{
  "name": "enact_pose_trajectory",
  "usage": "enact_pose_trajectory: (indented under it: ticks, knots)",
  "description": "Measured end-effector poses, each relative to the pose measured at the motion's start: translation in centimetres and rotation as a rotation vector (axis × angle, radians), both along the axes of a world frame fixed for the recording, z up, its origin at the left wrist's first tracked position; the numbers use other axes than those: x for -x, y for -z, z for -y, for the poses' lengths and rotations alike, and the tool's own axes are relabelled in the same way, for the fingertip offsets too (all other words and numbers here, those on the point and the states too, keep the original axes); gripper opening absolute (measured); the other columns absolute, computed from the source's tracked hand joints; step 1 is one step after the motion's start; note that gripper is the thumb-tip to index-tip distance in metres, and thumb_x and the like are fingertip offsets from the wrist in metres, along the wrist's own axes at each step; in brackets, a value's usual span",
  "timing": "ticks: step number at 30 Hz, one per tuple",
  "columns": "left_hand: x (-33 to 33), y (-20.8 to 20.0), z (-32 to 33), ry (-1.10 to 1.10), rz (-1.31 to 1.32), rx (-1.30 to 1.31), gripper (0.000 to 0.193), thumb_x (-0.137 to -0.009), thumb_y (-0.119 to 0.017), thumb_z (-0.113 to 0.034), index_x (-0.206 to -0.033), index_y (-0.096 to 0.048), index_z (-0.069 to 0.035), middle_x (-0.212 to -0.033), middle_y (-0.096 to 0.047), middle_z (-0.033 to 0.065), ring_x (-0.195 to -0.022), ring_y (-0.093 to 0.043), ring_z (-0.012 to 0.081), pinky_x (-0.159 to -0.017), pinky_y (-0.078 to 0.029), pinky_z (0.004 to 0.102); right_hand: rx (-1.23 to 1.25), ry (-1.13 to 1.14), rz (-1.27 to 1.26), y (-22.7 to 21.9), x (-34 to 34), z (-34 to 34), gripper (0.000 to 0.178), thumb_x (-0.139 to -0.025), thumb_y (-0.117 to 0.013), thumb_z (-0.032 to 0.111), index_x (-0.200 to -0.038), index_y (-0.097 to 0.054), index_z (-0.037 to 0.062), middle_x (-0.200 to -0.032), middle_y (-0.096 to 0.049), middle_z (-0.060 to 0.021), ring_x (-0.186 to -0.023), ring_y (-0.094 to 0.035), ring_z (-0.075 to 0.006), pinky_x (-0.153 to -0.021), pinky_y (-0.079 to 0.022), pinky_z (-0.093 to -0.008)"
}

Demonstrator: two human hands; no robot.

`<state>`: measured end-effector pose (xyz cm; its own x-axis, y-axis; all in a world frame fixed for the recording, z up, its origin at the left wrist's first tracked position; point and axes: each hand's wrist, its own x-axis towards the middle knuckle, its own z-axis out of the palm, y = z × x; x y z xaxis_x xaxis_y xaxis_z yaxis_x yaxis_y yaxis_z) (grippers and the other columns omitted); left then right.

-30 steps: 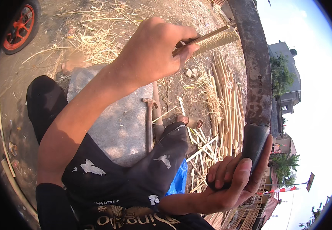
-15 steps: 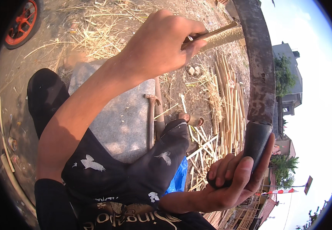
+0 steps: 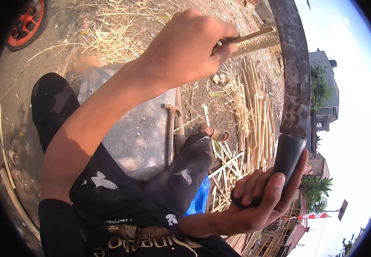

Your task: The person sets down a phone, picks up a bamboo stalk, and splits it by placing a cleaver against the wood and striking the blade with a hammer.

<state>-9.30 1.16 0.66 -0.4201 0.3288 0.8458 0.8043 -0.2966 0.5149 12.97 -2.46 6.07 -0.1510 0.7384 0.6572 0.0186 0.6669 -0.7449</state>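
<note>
The left hand [image 3: 189, 49] pinches a bamboo strip [image 3: 256, 35] jutting past its closed fingers [image 3: 228, 30] toward the machete [image 3: 296, 77], whose black handle [image 3: 289, 156] sits within the tightly curled right hand [image 3: 269, 201].

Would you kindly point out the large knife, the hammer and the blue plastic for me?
Large knife [image 3: 296, 73]: head view, on its dark blade.
Hammer [image 3: 170, 133]: head view, on its handle, below the head.
Blue plastic [image 3: 200, 198]: head view, on the middle of its visible part.

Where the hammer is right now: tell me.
In the head view, the hammer lies just left of centre, along the right edge of the grey slab, its lower end by the dark trousers.
</note>
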Motion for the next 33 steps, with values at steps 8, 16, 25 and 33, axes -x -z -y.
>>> enact_pose_trajectory:
  ticks: [8, 16, 25, 33]
  knots:
    - [0.3, -0.6, 0.0, 0.028, -0.009, -0.015, 0.017, -0.084, -0.075, -0.011, -0.095, -0.072, 0.001, -0.080, -0.072, 0.0172, -0.074, -0.074, 0.0257, -0.067, -0.056, 0.0330, 0.139, -0.163, -0.157, 0.5, -0.2, -0.8, 0.056, -0.102, -0.046, 0.017, -0.149, -0.026, -0.0073, -0.062, -0.033, 0.0010, -0.041, -0.030, -0.0036, -0.032, -0.026, -0.0202]
    - [0.6, 0.6, -0.9, -0.111, -0.033, 0.070, 0.012, -0.084, -0.071, -0.014, -0.085, -0.072, -0.003, -0.066, -0.068, 0.0146, -0.066, -0.071, 0.0283, -0.067, -0.058, 0.0396, 0.563, -0.781, -0.628, 2.7, -2.1, -1.5, 0.018, -0.103, -0.048, 0.011, -0.093, -0.035, 0.0017, -0.072, -0.036, -0.0015, -0.054, -0.037, -0.0061, -0.047, -0.038, -0.0217]
    - [1.3, 0.0, 0.8, -0.062, -0.002, 0.048, 0.009, -0.077, -0.061, 0.004, -0.068, -0.060, 0.004, -0.060, -0.063, 0.0168, -0.058, -0.069, 0.0270, -0.051, -0.058, 0.0392, 0.334, -0.496, -0.416, 2.0, -0.6, -0.9, 0.046, -0.102, -0.051, 0.015, -0.137, -0.037, -0.0112, -0.068, -0.033, 0.0021, -0.054, -0.032, -0.0030, -0.045, -0.033, -0.0177]
    - [2.0, 0.3, 1.7, 0.035, 0.067, 0.046, 0.012, -0.080, -0.060, 0.005, -0.068, -0.059, 0.003, -0.058, -0.061, 0.0148, -0.053, -0.065, 0.0241, -0.053, -0.057, 0.0374, 0.155, -0.309, -0.238, 2.3, 0.9, 1.2, 0.052, -0.101, -0.050, 0.019, -0.148, -0.035, 0.0015, -0.066, -0.032, 0.0030, -0.049, -0.030, -0.0033, -0.040, -0.027, -0.0189]
